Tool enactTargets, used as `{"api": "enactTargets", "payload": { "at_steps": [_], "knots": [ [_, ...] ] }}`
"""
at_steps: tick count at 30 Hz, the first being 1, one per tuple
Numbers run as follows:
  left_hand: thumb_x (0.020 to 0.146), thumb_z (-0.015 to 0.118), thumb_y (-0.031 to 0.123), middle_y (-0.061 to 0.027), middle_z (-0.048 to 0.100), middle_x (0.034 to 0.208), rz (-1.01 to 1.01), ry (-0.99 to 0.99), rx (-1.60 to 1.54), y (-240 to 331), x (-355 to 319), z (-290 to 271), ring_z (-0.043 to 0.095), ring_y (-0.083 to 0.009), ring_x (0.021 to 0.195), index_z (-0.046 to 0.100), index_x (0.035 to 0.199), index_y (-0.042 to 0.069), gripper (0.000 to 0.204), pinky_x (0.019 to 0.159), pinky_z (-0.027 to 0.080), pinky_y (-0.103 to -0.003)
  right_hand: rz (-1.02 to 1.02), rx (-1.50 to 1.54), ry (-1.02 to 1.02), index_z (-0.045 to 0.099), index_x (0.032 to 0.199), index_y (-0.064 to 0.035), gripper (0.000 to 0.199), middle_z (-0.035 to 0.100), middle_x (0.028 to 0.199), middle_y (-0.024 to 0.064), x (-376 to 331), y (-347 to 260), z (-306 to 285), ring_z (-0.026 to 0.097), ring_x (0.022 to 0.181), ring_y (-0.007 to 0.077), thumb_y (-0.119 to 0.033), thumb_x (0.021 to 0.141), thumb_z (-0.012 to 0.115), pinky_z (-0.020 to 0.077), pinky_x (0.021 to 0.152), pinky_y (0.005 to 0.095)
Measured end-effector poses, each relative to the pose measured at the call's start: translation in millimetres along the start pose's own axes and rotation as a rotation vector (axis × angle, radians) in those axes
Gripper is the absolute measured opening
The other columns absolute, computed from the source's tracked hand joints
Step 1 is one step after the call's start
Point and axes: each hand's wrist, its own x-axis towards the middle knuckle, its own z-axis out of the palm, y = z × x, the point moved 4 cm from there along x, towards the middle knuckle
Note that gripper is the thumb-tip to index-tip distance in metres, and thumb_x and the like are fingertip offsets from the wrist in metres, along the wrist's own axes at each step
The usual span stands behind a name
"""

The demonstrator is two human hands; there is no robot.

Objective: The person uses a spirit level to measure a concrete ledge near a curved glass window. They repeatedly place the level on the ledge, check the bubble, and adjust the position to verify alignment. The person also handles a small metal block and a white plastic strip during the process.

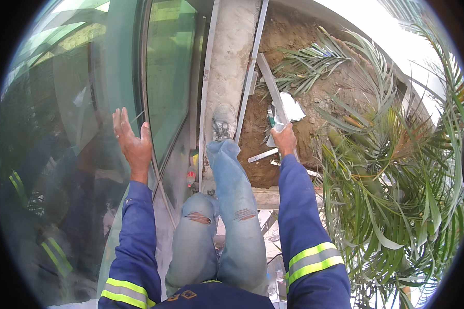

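Note:
My left hand is raised beside the tall glass panel, fingers stretched and thumb apart, with nothing in it. Whether it touches the glass I cannot tell. On the other side, my right hand is closed round the near end of a long flat grey metal bar, which slants away over the soil. A crumpled white sheet and a small green object lie close to that hand; the green object's kind is unclear. My shoe rests on the narrow concrete ledge.
Metal strips edge the ledge. A bottle with a red label stands by the glass. Right of the ledge is a bed of brown soil with a short white strip. Palm fronds crowd the right side.

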Motion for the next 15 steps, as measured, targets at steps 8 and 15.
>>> {"api": "enactTargets", "payload": {
  "at_steps": [8,15],
  "knots": [
    [0.094,0.069,0.021,-0.0197,0.025,0.168,-0.077,-0.318,0.066,-11.2,19.7,15.8,0.023,-0.0378,0.157,0.032,0.161,0.002,0.079,0.126,0.029,-0.049,0.136,0.035,-0.036,0.056,0.113,0.0019,0.059,0.072,0.106,0.0278,8.0,7.8,-40.1,0.07,0.102,0.0459,-0.04,0.078,0.078,0.054,0.087,0.0543],
    [0.096,0.067,0.026,-0.0197,0.023,0.17,-0.092,-0.442,0.059,-19.5,26.2,23.1,0.022,-0.0359,0.158,0.03,0.161,0.001,0.079,0.127,0.026,-0.048,0.082,0.053,0.001,0.056,0.115,0.003,0.06,0.071,0.108,0.0286,22.0,5.9,-52.6,0.07,0.103,0.0473,-0.04,0.08,0.078,0.0538,0.088,0.0546]
  ]
}}
